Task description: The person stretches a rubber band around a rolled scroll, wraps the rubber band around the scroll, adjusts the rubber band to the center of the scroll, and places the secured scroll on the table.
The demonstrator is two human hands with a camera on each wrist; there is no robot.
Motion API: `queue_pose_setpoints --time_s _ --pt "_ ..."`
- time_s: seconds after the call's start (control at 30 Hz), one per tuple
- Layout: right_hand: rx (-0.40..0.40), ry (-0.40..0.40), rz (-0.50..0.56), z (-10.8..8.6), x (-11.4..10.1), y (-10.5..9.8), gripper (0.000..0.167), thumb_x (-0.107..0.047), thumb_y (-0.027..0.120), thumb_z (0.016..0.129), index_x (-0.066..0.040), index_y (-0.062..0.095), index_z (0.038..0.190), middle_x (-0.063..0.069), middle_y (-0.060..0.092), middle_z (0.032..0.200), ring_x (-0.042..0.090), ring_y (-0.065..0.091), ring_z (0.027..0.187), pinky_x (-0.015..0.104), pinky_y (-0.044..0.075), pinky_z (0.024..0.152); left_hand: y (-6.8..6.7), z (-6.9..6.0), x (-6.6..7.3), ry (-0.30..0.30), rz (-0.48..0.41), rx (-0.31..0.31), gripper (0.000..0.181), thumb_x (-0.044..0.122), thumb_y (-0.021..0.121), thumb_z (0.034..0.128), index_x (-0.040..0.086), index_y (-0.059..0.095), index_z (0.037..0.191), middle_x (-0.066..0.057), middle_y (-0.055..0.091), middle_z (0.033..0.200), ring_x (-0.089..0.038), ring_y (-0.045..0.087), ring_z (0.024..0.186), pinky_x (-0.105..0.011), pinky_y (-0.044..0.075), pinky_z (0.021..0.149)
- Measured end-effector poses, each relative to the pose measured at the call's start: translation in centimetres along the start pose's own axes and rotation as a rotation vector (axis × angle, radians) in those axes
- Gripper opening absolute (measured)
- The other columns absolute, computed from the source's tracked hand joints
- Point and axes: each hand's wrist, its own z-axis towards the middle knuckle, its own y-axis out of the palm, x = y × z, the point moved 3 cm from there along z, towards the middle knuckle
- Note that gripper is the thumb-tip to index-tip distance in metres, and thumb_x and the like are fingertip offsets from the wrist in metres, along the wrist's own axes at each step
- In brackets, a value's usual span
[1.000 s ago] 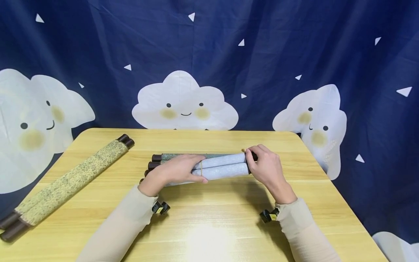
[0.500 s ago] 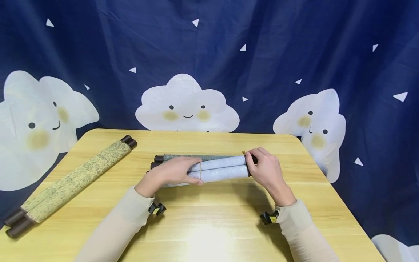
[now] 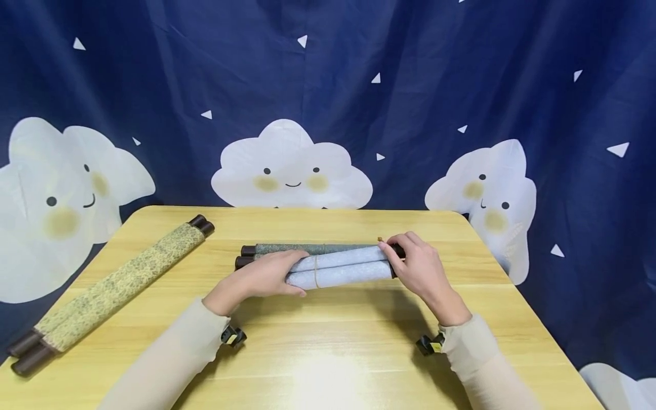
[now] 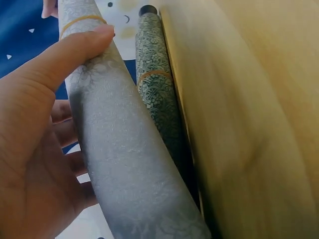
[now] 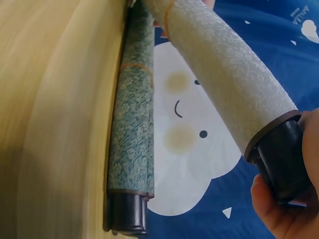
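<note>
Pale scroll (image 3: 348, 272) in two hands, just on the near side of the green scroll (image 3: 292, 249) and partly covering it in the head view; whether the two touch cannot be told. The left hand (image 3: 263, 274) grips the pale scroll's body, thumb over it near the rubber band (image 3: 316, 271), fingers round the far side. The right hand (image 3: 420, 265) holds the dark rod end (image 5: 281, 162), at the green scroll's right end.

Likely faults: the smooth rod could slip if the right fingers loosened, dropping that end on the green scroll; a sideways drag of the left thumb could shift or roll off the band — and the paper might then loosen. A sweep away from the person could push the green scroll towards the table's far edge.

Room: wood of the table (image 3: 333, 330) shows widely on the green scroll's near side and to its right; only a narrower strip lies beyond it. Well to its left the yellow scroll (image 3: 123, 276) slants — its near end close to the table's left edge — limiting movement that way.
</note>
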Motion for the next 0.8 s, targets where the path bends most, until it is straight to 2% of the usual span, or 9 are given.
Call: queue_pose_setpoints --time_s 0.13,0.33,0.63,0.8 --pt "-0.055 -0.044 0.011 -0.2 0.1 -0.1 0.036 -0.043 0.067 0.092 -0.013 0.067 0.112 0.002 0.063 0.096 0.024 0.063 0.081 0.045 0.05 0.071 -0.1 -0.1 0.2 0.037 -0.01 0.026 0.079 0.043 0.079 0.0806 0.002 0.047 0.14 -0.011 0.059 0.127 -0.024 0.059 0.107 -0.042 0.05 0.091" --pt "-0.114 -0.124 0.002 -0.4 0.4 -0.2 0.05 -0.047 0.07 0.088 -0.016 0.061 0.125 0.003 0.061 0.102 0.021 0.059 0.08 0.043 0.049 0.067 -0.8 -0.1 0.5 0.047 0.009 0.045 0.078 0.041 0.08 0.0801 0.001 0.048 0.139 -0.012 0.06 0.125 -0.026 0.06 0.107 -0.043 0.05 0.093" --pt "-0.208 -0.162 -0.03 -0.9 1.2 -0.1 0.076 -0.06 0.075 0.075 -0.02 0.055 0.136 0.001 0.055 0.11 0.02 0.055 0.083 0.039 0.046 0.066 -1.4 0.1 1.1 0.047 0.069 0.031 0.081 0.043 0.079 0.0809 -0.001 0.046 0.14 -0.017 0.058 0.129 -0.031 0.059 0.112 -0.047 0.047 0.097" --pt "-0.243 -0.165 -0.037 -1.3 1.8 0.4 0.086 -0.067 0.076 0.068 -0.023 0.053 0.138 -0.001 0.053 0.111 0.017 0.053 0.081 0.035 0.045 0.063 -1.3 0.3 1.1 0.044 0.118 0.026 0.082 0.045 0.078 0.0805 -0.001 0.046 0.141 -0.016 0.059 0.129 -0.031 0.06 0.111 -0.046 0.049 0.095"
